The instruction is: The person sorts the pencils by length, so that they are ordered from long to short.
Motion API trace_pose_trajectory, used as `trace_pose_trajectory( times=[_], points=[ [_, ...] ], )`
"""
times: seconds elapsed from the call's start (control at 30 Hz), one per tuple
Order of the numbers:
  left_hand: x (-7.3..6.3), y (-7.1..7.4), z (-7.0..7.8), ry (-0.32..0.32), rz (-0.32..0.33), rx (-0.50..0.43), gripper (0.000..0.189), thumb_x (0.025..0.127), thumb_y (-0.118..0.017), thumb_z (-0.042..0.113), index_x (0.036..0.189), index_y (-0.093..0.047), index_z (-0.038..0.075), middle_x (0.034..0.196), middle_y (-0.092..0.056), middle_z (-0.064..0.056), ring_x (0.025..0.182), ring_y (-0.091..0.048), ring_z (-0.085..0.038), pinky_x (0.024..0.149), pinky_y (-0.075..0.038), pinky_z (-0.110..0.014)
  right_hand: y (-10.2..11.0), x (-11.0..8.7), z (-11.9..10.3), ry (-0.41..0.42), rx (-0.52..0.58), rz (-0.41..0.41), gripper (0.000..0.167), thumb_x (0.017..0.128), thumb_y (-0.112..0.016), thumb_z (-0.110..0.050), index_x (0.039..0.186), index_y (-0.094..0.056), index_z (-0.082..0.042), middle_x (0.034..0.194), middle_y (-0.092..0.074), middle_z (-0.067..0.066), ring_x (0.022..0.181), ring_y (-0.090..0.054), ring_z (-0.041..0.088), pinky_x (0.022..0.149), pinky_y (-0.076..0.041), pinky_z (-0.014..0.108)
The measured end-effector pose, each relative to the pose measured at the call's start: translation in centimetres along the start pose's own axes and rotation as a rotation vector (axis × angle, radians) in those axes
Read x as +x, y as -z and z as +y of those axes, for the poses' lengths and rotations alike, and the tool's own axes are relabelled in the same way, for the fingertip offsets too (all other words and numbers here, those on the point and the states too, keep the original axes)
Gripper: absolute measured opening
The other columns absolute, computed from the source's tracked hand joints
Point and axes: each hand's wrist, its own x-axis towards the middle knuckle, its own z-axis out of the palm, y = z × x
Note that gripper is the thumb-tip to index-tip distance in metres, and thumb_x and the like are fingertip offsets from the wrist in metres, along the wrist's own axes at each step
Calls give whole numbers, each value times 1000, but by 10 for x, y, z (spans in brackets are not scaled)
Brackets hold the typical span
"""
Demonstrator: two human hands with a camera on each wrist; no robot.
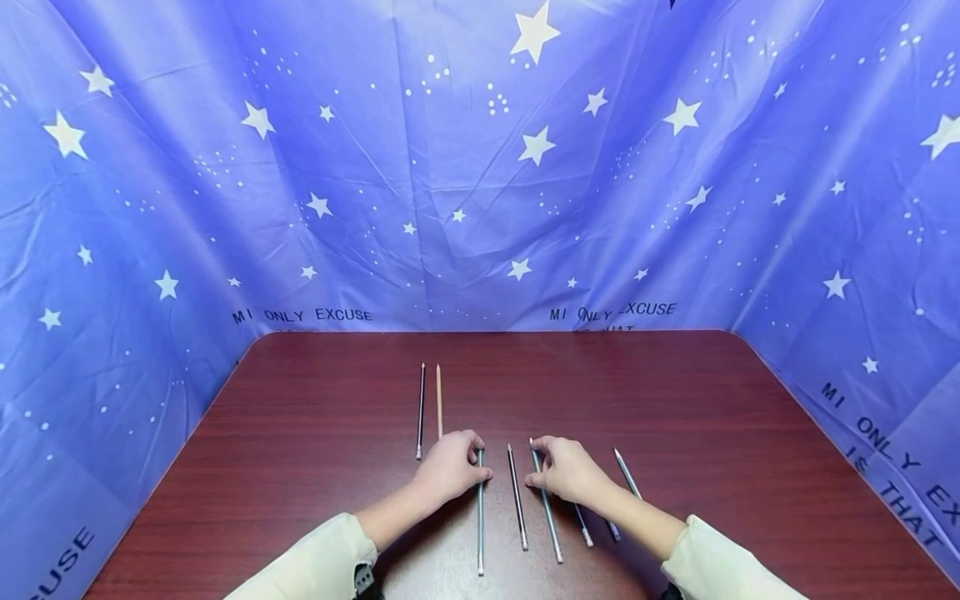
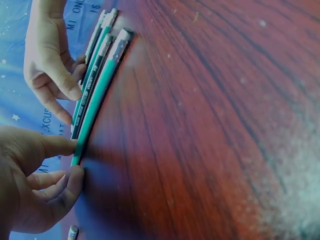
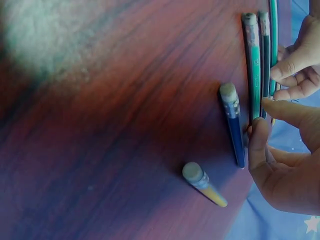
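Observation:
My left hand (image 1: 450, 468) pinches a green pencil (image 1: 481, 529) near its far end, thumb and index finger on either side. The pencil lies lengthwise on the table, its eraser toward me. To the right, my right hand (image 1: 567, 472) pinches another green pencil (image 1: 550, 521) near its far tip; in the right wrist view the thumb (image 3: 258, 137) is against this green pencil (image 3: 255, 75). Between the two hands lies a dark pencil (image 1: 517, 500) with a white eraser, which neither hand holds.
Beyond my left hand lie a dark pencil (image 1: 421, 412) and a natural-wood-coloured pencil (image 1: 439, 396). A blue pencil (image 1: 583, 527) and a pale pencil (image 1: 627, 472) lie by my right forearm, which partly covers them. A blue star-printed curtain (image 1: 465, 167) surrounds the reddish-brown table (image 1: 262, 400).

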Motion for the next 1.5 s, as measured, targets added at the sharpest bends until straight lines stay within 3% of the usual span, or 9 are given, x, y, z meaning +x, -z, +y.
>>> trace_pose_trajectory(
  times=[0.2, 0.43, 0.9, 1.07, 1.5],
  points=[
    [1, 2, 2, 10, 8, -50, 31, 70, -77, 11, 96, -63, 2, 71, -58, 2, 63, -50, -4, 57, -43, -17, -2, -1, 0, -15, 43, -12, 55, 71, -74, -1, 121, -53, 8, 57, -53, -2, 38, -47, 7, 37, -44, 23],
    [3, 5, 0, 19, 5, -144, 29, 70, -70, 2, 98, -63, -1, 70, -57, 0, 62, -48, -4, 54, -43, -15, -4, 0, -3, -12, 58, -9, 54, 73, -71, 3, 123, -51, 8, 56, -54, -1, 37, -48, 7, 37, -45, 23],
    [4, 4, -1, 95, -6, -303, 34, 73, -62, 0, 107, -59, -4, 73, -62, -3, 53, -53, -5, 49, -48, -17, -2, -2, -4, -17, 34, -4, 53, 69, -63, 6, 121, -54, 5, 55, -51, -3, 37, -46, 5, 38, -42, 21],
    [4, 2, 0, 117, -32, -408, 36, 74, -60, -3, 109, -57, -7, 75, -62, -6, 50, -55, -8, 45, -52, -20, 1, -3, -4, -39, 101, -23, 53, 69, -60, 6, 121, -54, 8, 55, -48, -3, 39, -46, 7, 40, -41, 20],
    [4, 1, -1, 133, -49, -553, 34, 75, -57, -3, 108, -58, -6, 79, -61, -7, 60, -58, -11, 53, -58, -28, 2, -1, 0, -64, 337, -39, 45, 71, -59, 4, 116, -56, 7, 63, -49, -1, 47, -46, 8, 45, -43, 20]
  ],
)
